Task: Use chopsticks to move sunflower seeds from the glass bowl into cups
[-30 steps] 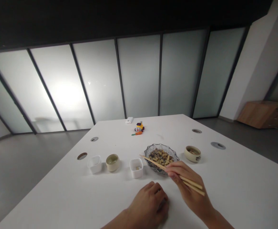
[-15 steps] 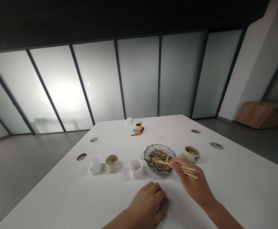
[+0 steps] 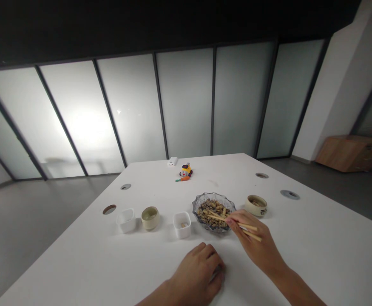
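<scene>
Chopsticks [image 3: 233,222] now dip lower into the glass bowl [image 3: 201,199] than half a second ago.

Left to right on the table [image 3: 300,250]: a white tub [image 3: 126,219], a cup [image 3: 150,217], a second tub [image 3: 182,224]; the left hand [image 3: 198,276] rests curled shut, holding nothing visible; the right hand [image 3: 257,246] grips the chopsticks, tips among the nuts [image 3: 211,208]; another cup [image 3: 256,205] sits just beside the bowl.

white table [image 3: 316,238] | glass dish [image 3: 201,199], 2 cups, 2 tubs, toy
</scene>
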### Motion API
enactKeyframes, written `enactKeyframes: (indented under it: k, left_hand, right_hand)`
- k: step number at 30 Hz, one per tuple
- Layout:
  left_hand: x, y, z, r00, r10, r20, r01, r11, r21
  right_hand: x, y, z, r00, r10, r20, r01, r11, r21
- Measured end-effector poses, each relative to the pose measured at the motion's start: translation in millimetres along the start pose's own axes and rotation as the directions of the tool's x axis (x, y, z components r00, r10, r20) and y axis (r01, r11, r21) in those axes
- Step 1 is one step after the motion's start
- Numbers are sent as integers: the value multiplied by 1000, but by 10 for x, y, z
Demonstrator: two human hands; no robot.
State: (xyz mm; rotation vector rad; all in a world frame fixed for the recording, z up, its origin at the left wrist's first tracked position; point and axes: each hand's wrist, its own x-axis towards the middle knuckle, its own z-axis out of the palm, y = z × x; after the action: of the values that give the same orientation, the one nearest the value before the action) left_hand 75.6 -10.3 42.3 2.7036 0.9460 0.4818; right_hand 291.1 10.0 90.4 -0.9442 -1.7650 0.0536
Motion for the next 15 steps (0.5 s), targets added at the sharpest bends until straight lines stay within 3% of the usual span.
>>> enactKeyframes:
  k: [15]
  left_hand:
    - [-14,0,6,1000,3,-26,-2,1000,21]
  right_hand:
    - [-2,-10,9,998,-52,46,48,996,79]
